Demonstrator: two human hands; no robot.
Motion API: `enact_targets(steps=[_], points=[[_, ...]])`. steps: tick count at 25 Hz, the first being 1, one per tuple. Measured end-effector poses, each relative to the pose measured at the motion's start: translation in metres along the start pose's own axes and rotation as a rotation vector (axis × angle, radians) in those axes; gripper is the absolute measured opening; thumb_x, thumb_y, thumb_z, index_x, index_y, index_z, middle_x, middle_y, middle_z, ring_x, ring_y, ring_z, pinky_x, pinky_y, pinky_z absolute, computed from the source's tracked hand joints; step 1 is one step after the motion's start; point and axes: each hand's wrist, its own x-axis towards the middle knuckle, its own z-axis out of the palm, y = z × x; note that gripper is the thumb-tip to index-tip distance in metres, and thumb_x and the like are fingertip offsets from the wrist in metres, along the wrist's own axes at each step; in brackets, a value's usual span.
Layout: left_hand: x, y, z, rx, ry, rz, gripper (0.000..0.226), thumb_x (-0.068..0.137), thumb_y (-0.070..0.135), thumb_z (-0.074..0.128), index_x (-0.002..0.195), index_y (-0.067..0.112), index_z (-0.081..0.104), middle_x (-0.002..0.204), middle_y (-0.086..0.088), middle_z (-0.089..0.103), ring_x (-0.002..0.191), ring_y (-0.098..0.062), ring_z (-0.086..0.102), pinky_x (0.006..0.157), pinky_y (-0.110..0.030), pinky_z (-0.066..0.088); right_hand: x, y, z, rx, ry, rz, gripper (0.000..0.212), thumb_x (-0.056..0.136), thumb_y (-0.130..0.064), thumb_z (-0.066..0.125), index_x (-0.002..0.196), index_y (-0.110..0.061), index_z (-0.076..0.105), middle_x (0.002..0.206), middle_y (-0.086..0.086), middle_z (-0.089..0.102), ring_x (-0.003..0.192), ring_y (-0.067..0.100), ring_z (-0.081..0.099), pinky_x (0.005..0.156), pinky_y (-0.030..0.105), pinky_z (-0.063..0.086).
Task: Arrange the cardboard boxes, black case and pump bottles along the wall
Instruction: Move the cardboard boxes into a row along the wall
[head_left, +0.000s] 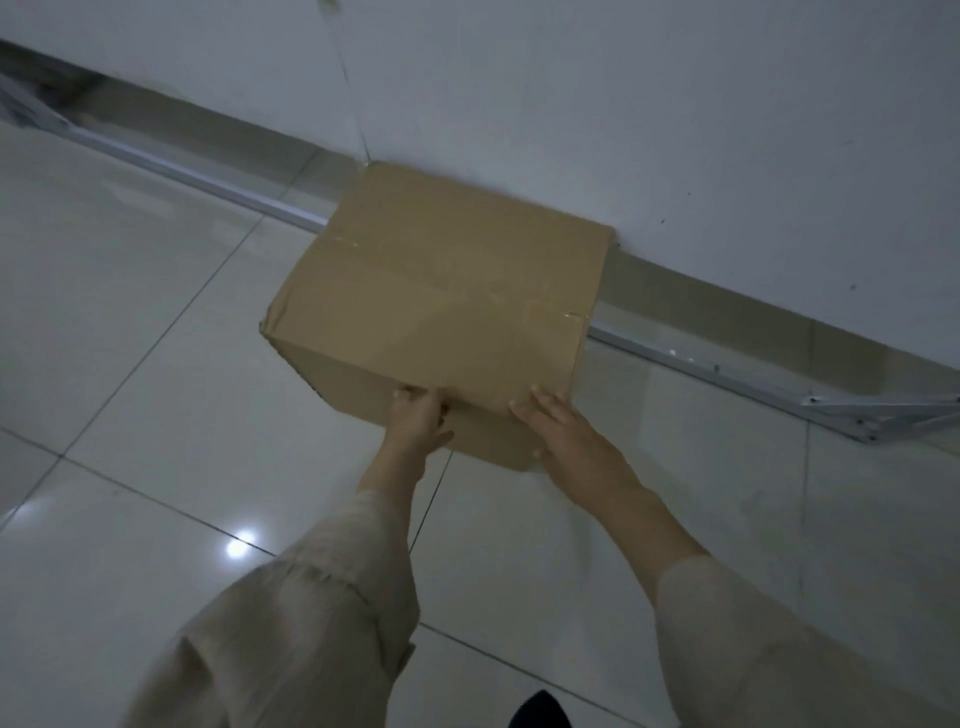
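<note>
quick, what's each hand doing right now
Left hand: closed on the near top edge of the cardboard box.
Right hand: open, flat against the box's near side.

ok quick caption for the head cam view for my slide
Both hands, left and right, press a taped cardboard box on the tiled floor against the white wall.

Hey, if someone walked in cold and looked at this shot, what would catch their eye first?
The brown cardboard box in the middle, taped shut, its far edge up against the white wall. Next, the two hands at its near side: the left hand curled on the lower front edge, the right hand laid flat at the near right corner. After that, the glossy tiled floor with a bright light glint at lower left.
</note>
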Motion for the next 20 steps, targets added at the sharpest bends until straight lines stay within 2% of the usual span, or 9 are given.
enact_targets(steps=[2, 4, 6, 10, 15, 20], points=[[-0.006, 0.003, -0.006, 0.045, 0.038, 0.072, 0.050, 0.093, 0.030, 0.046, 0.139, 0.017, 0.031, 0.121, -0.004, 0.045, 0.110, -0.022, 0.045, 0.089, -0.039, 0.043, 0.004, -0.008, -0.005, -0.043, -0.050, -0.010, 0.052, 0.093, -0.007, 0.045, 0.141, -0.023, 0.034, 0.156, 0.004, 0.022, 0.144, 0.023, 0.018, 0.116, 0.044, 0.023], [-0.022, 0.006, -0.021, 0.106, 0.038, 0.141, 0.053, 0.095, 0.031, 0.042, 0.144, 0.018, 0.026, 0.130, -0.003, 0.044, 0.124, -0.023, 0.043, 0.103, -0.041, 0.039, 0.006, -0.029, -0.008, -0.074, -0.021, -0.029, 0.043, 0.093, -0.013, 0.045, 0.136, -0.021, 0.043, 0.145, 0.006, 0.041, 0.137, 0.023, 0.032, 0.110, 0.039, 0.030], [-0.042, 0.006, -0.053, 0.110, 0.065, 0.124, 0.055, 0.096, 0.030, 0.041, 0.145, 0.013, 0.022, 0.141, -0.009, 0.042, 0.131, -0.026, 0.041, 0.109, -0.043, 0.035, 0.005, -0.064, -0.008, -0.043, -0.035, -0.100, 0.038, 0.092, -0.015, 0.045, 0.130, -0.018, 0.049, 0.133, 0.007, 0.051, 0.127, 0.024, 0.042, 0.101, 0.034, 0.035], [-0.087, -0.001, -0.159, 0.040, 0.248, 0.116, 0.046, 0.095, 0.028, 0.041, 0.139, 0.015, 0.035, 0.123, -0.007, 0.051, 0.116, -0.022, 0.048, 0.103, -0.038, 0.037, 0.003, -0.161, 0.006, 0.047, -0.158, -0.273, 0.036, 0.088, -0.021, 0.039, 0.120, -0.017, 0.057, 0.125, 0.006, 0.057, 0.118, 0.027, 0.048, 0.098, 0.040, 0.040], [-0.170, -0.027, -0.318, -0.123, 0.533, 0.118, 0.037, 0.094, 0.028, 0.042, 0.129, 0.018, 0.046, 0.134, -0.006, 0.051, 0.125, -0.023, 0.047, 0.107, -0.042, 0.038, -0.013, -0.323, 0.053, 0.031, -0.257, -0.520, 0.026, 0.092, -0.016, 0.045, 0.114, -0.018, 0.058, 0.123, 0.006, 0.057, 0.115, 0.029, 0.051, 0.098, 0.046, 0.042], [-0.256, -0.094, -0.445, -0.284, 0.801, 0.069, 0.034, 0.094, 0.028, 0.040, 0.126, 0.020, 0.048, 0.132, -0.005, 0.051, 0.118, -0.021, 0.048, 0.097, -0.035, 0.040, -0.077, -0.474, 0.122, -0.032, -0.445, -0.765, 0.027, 0.094, -0.018, 0.042, 0.117, -0.019, 0.056, 0.127, 0.004, 0.055, 0.115, 0.026, 0.050, 0.098, 0.043, 0.041]])
